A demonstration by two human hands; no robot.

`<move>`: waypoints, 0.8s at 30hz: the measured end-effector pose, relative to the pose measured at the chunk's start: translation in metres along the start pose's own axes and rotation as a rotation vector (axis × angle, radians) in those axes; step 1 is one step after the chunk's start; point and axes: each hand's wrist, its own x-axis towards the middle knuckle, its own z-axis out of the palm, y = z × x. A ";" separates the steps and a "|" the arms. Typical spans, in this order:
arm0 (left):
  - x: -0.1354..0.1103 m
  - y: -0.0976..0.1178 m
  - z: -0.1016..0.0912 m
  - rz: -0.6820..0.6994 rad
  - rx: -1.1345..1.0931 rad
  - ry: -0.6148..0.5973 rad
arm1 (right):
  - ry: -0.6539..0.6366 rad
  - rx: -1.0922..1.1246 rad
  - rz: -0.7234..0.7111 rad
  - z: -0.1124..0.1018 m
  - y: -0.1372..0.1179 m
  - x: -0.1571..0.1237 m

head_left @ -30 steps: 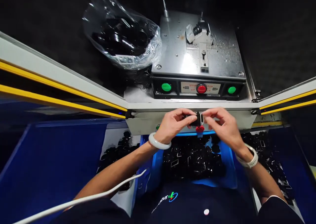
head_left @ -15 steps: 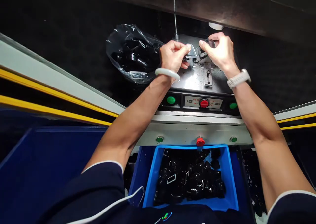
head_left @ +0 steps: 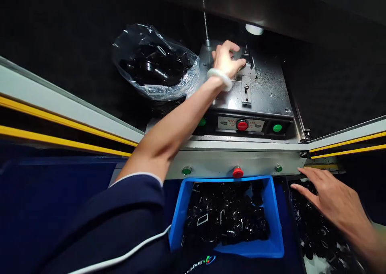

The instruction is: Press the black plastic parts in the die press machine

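My left hand rests at the back of a steel machine plate, with its fingertips at a small metal clamp fixture. The hand hides part of the fixture, and I cannot tell whether it holds anything. My right hand is far lower, at the right of a blue bin, with its fingers spread and nothing in them. Beneath that hand lies a heap of shiny black parts. More of these parts fill the bin.
A clear plastic bag of black parts lies left of the plate. Below the plate are green and red buttons. A steel panel with a red button stands behind the bin, between yellow-striped bars.
Both hands rose from the front panel to the fixture. The right hand has since dropped to the right of the bin, while the left stays at the fixture.
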 end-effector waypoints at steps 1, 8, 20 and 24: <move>-0.023 0.005 -0.014 0.001 0.028 0.019 | -0.007 0.043 0.005 0.008 -0.004 0.001; -0.251 0.019 -0.129 0.005 0.072 -0.153 | -0.160 0.284 0.128 0.073 -0.015 0.033; -0.301 -0.029 -0.169 -0.058 0.477 -0.608 | -0.067 0.503 0.244 0.104 -0.010 0.038; -0.308 -0.021 -0.167 -0.035 0.598 -0.576 | -0.055 0.431 0.296 0.101 -0.018 0.037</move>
